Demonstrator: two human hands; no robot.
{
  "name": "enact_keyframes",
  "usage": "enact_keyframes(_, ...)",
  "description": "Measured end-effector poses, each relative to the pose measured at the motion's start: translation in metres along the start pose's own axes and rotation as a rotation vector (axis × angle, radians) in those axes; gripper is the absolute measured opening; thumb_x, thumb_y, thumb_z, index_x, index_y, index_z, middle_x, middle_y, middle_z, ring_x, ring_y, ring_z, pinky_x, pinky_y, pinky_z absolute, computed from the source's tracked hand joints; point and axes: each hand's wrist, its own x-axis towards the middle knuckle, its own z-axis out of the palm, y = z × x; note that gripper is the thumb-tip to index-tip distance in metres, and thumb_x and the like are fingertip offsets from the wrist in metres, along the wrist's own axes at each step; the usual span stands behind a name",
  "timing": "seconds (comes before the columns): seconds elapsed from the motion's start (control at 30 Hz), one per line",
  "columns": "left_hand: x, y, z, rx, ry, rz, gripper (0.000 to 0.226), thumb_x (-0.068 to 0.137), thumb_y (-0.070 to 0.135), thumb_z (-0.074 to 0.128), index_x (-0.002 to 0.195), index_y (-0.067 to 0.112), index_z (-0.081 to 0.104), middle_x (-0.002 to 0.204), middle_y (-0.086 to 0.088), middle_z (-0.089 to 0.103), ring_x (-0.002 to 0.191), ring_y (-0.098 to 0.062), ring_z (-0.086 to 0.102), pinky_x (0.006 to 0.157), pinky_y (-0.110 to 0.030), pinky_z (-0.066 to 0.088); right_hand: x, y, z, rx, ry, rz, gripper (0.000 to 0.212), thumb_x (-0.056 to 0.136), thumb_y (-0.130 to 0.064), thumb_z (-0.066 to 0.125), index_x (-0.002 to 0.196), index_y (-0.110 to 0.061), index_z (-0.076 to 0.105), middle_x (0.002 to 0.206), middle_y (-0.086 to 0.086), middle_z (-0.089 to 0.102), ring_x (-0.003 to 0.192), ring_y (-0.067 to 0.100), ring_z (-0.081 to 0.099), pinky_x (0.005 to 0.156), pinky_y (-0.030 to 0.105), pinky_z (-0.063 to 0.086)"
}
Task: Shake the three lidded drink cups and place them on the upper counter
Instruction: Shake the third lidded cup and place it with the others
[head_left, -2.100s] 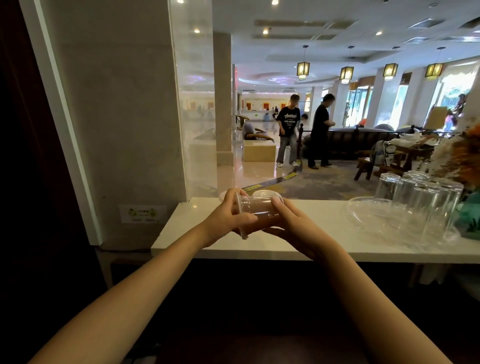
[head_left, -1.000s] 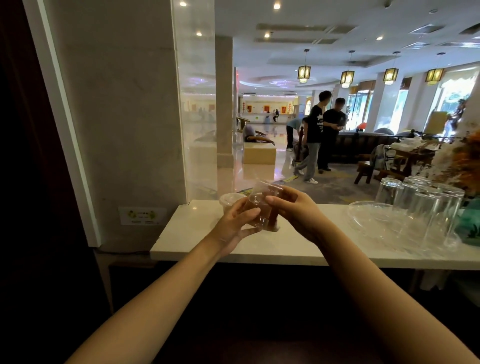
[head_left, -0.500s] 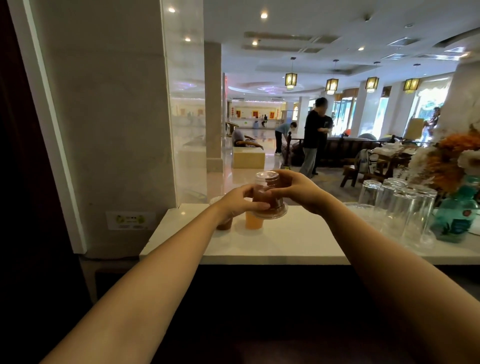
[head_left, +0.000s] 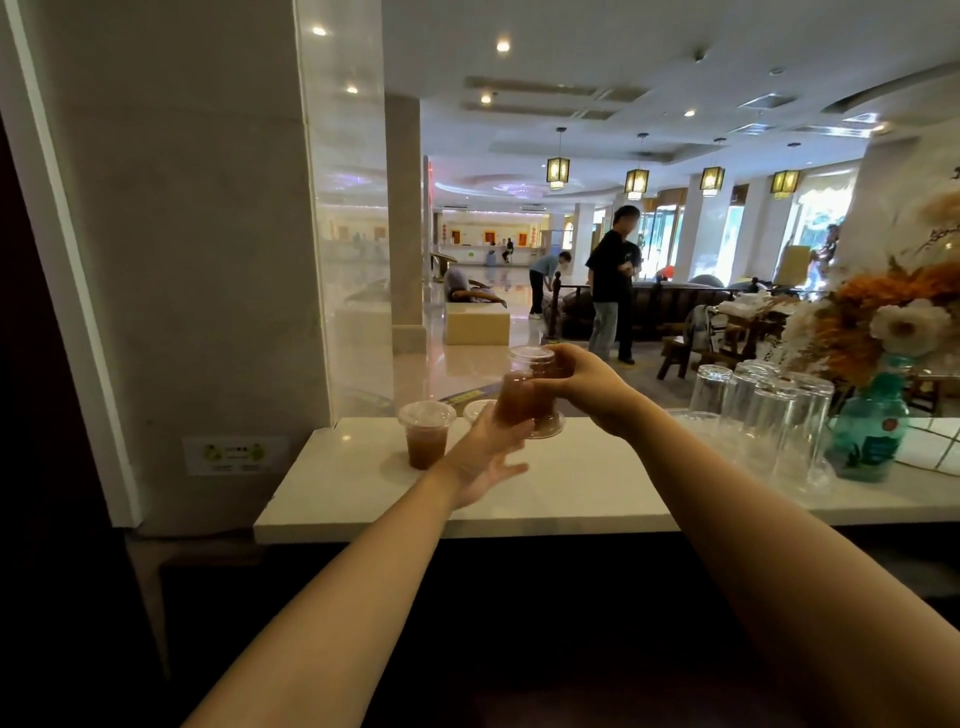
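A clear lidded cup of brown drink (head_left: 522, 397) hangs upside down, lid toward the white upper counter (head_left: 358, 488). My right hand (head_left: 587, 387) grips its upper part from the right. My left hand (head_left: 485, 452) sits low against the cup's left side, fingers spread and blurred. On the counter to the left, a second lidded cup of brown drink (head_left: 426, 439) stands upright. Only the lid of a third cup (head_left: 475, 410) shows behind my left hand.
Several upturned clear glasses (head_left: 763, 415) stand on the counter's right part, beside a teal vase (head_left: 867, 441) with orange and white flowers. A grey pillar (head_left: 197, 260) with a glass panel bounds the counter on the left. People stand in the lobby beyond.
The cup went from lying sideways to upside down and rose slightly. My left hand has dropped lower and spread its fingers. The view shifted, so the two standing cups show more.
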Motion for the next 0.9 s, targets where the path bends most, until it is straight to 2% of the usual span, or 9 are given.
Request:
enact_keyframes(0.07, 0.001, -0.012, 0.009, -0.161, -0.02, -0.088, 0.106, 0.044, 0.029, 0.09, 0.137, 0.022, 0.039, 0.126, -0.007, 0.051, 0.122, -0.033, 0.044, 0.088, -0.05, 0.047, 0.0, -0.001, 0.0, 0.036, 0.013, 0.005, 0.054, 0.079, -0.012, 0.071, 0.127, -0.008, 0.047, 0.114, 0.006, 0.057, 0.106, 0.02, 0.056, 0.08, 0.023, 0.049)
enact_keyframes(0.13, 0.002, -0.017, 0.02, -0.284, -0.043, -0.133, 0.097, 0.049, 0.023, 0.088, 0.135, 0.018, 0.042, 0.127, -0.013, 0.051, 0.118, -0.036, 0.05, 0.086, -0.052, 0.05, -0.001, -0.002, 0.001, 0.07, 0.019, 0.006, 0.055, 0.08, -0.011, 0.071, 0.128, -0.007, 0.046, 0.114, 0.006, 0.058, 0.101, 0.017, 0.057, 0.074, 0.02, 0.048)
enact_keyframes(0.2, 0.002, -0.017, 0.031, -0.353, -0.058, -0.145, 0.072, 0.06, 0.021, 0.083, 0.124, 0.016, 0.052, 0.128, -0.018, 0.052, 0.114, -0.036, 0.055, 0.09, -0.053, 0.05, -0.001, 0.0, 0.002, 0.105, 0.019, 0.007, 0.055, 0.08, -0.011, 0.071, 0.129, -0.008, 0.046, 0.113, 0.005, 0.058, 0.1, 0.015, 0.057, 0.074, 0.021, 0.049)
enact_keyframes(0.3, 0.002, -0.016, 0.041, -0.446, -0.044, -0.057, 0.024, 0.084, 0.009, 0.062, 0.107, 0.01, 0.059, 0.116, -0.018, 0.061, 0.111, -0.034, 0.059, 0.091, -0.053, 0.048, -0.003, 0.004, 0.002, 0.148, 0.026, 0.005, 0.051, 0.079, -0.013, 0.072, 0.124, -0.011, 0.047, 0.119, 0.009, 0.058, 0.108, 0.021, 0.057, 0.079, 0.023, 0.049)
enact_keyframes(0.47, 0.002, -0.015, 0.039, -0.478, 0.012, 0.014, 0.02, 0.085, 0.005, 0.059, 0.105, 0.005, 0.059, 0.099, -0.015, 0.064, 0.104, -0.03, 0.06, 0.086, -0.048, 0.054, -0.007, 0.013, -0.005, 0.231, 0.086, 0.006, 0.05, 0.078, -0.01, 0.072, 0.121, -0.01, 0.047, 0.119, 0.013, 0.058, 0.11, 0.026, 0.058, 0.088, 0.028, 0.049)
enact_keyframes(0.6, 0.007, -0.006, 0.03, -0.461, 0.098, 0.098, 0.018, 0.088, 0.01, 0.056, 0.104, 0.003, 0.059, 0.094, -0.012, 0.065, 0.094, -0.022, 0.062, 0.085, -0.04, 0.054, -0.012, 0.013, -0.013, 0.22, 0.073, -0.001, 0.06, 0.075, -0.007, 0.074, 0.127, -0.012, 0.044, 0.113, 0.009, 0.057, 0.101, 0.021, 0.06, 0.081, 0.025, 0.052)
enact_keyframes(0.7, 0.005, 0.019, 0.023, -0.311, 0.116, 0.212, 0.016, 0.09, 0.008, 0.053, 0.104, 0.005, 0.059, 0.1, -0.013, 0.064, 0.097, -0.023, 0.061, 0.094, -0.037, 0.048, -0.015, 0.016, -0.013, 0.152, 0.039, -0.001, 0.058, 0.076, -0.009, 0.074, 0.125, -0.017, 0.044, 0.109, 0.004, 0.056, 0.095, 0.017, 0.061, 0.073, 0.023, 0.055)
enact_keyframes(0.8, 0.006, 0.05, 0.025, 0.09, 0.162, 0.329, 0.036, 0.086, 0.013, 0.061, 0.12, 0.003, 0.055, 0.117, -0.013, 0.062, 0.108, -0.027, 0.06, 0.097, -0.039, 0.049, -0.017, 0.017, -0.005, 0.19, 0.02, 0.004, 0.046, 0.08, -0.005, 0.069, 0.12, -0.011, 0.046, 0.101, 0.001, 0.058, 0.084, 0.013, 0.063, 0.065, 0.018, 0.057)
enact_keyframes(0.9, 0.011, 0.07, 0.032, 0.401, 0.143, 0.379, 0.063, 0.077, 0.027, 0.073, 0.133, 0.012, 0.048, 0.133, -0.007, 0.056, 0.121, -0.02, 0.053, 0.101, -0.039, 0.047, -0.015, 0.019, 0.001, 0.275, -0.018, -0.072, 0.026, 0.081, 0.001, 0.066, 0.105, -0.008, 0.061, 0.101, 0.013, 0.068, 0.084, 0.014, 0.069, 0.079, 0.026, 0.059)
